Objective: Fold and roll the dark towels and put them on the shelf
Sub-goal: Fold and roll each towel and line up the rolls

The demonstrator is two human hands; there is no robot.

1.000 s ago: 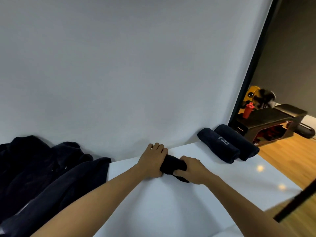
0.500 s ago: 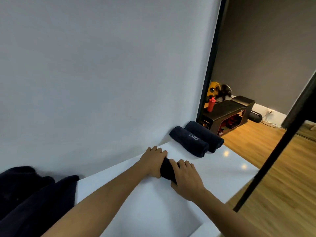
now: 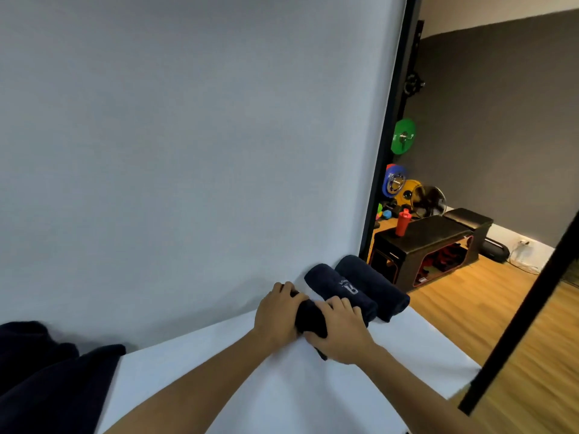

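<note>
Both forearms extend forward; the left hand and right hand sit side by side, fingers curled.

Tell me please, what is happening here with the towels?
A person is putting rolled dark towels on a white shelf. Both hands grip one rolled towel: the left hand at its far end, the right hand at its near end. They hold it right beside two finished rolls, one with a logo and another against the shelf's right end. A pile of unrolled dark towels waits at the left.
</note>
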